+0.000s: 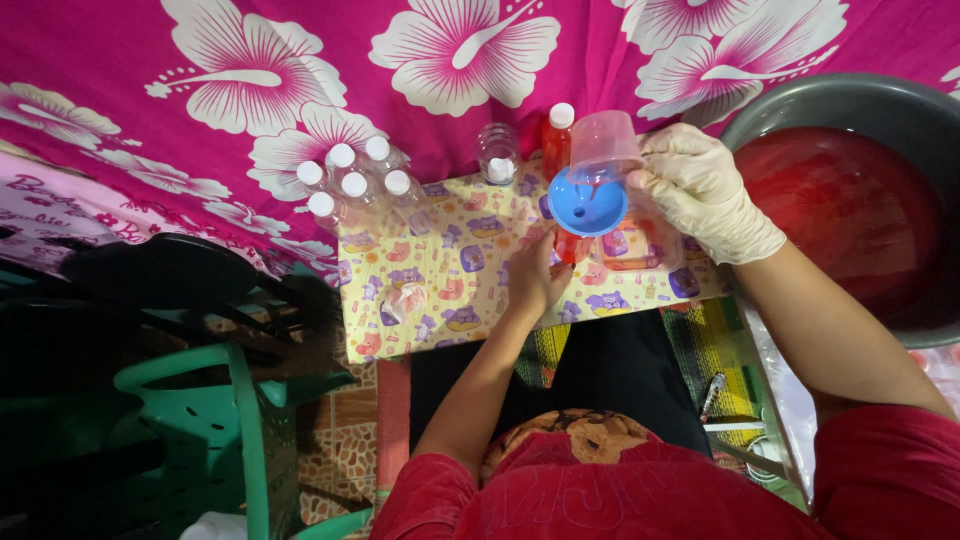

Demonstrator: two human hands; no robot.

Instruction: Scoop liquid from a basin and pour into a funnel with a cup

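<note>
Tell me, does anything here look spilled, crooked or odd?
Nothing looks spilled. One oddity: only the right hand wears a cream glove as it tilts the clear plastic cup over the blue funnel; the left hand, steadying the small bottle of red liquid, is bare.

five capped empty bottles [350,180] (white caps), one filled red bottle [558,135], one funnel [587,203], one basin [850,110].

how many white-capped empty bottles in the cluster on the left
5, bunched at the mat's top-left corner: caps at; a sixth sits lower left, so possibly 6.
</note>
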